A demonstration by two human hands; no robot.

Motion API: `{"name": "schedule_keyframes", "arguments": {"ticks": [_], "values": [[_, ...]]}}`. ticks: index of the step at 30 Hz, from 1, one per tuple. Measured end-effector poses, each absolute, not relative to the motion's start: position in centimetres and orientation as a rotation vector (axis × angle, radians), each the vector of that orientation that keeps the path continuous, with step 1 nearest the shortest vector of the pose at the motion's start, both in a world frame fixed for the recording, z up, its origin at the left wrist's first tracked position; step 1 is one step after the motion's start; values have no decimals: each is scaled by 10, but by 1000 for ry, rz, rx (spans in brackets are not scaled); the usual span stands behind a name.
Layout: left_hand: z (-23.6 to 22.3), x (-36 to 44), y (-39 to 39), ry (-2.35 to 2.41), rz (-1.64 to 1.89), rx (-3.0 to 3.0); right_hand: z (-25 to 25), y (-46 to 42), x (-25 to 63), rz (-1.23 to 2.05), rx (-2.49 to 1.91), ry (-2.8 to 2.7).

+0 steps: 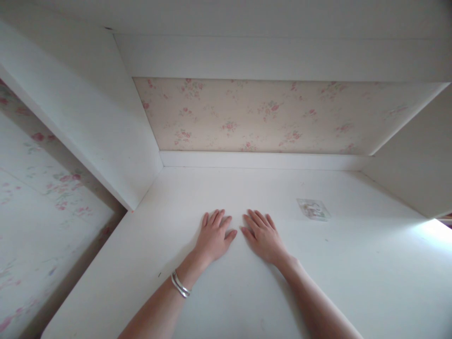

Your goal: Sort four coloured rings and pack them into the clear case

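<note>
My left hand [214,237] lies palm down on the white desktop [233,292], its fingers spread and nothing under them that shows. A silver bangle [180,284] circles the left wrist. Beside it, a short gap away, my right hand [264,237] also rests flat on the surface with fingers apart. To the right of that hand, and not touched by it, lies a small clear plastic packet [313,210]. Something pale with brownish bits shows inside the packet, too blurred to name.
White side panels stand at the left [92,108] and right [416,150]. A white shelf board [268,56] hangs over the back. Behind is floral wallpaper [229,113] above a low white back strip [261,160]. A tiny dark speck [159,274] lies near the left forearm.
</note>
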State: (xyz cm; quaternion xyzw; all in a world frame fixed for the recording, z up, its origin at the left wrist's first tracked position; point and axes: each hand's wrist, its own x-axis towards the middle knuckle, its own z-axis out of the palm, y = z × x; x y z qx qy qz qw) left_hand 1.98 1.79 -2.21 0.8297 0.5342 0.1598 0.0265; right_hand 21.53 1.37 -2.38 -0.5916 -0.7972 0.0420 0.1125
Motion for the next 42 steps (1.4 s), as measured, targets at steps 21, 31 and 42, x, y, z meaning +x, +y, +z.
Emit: {"name": "schedule_keyframes", "arguments": {"ticks": [21, 31, 42], "values": [[-22, 20, 18, 1650, 505, 2559, -23, 13, 215, 121, -1735, -2339], [-22, 20, 18, 1653, 494, 2574, -24, 14, 216, 115, -1733, -2336], [-23, 20, 17, 1660, 496, 2585, -24, 13, 216, 114, -1725, -2339]]}}
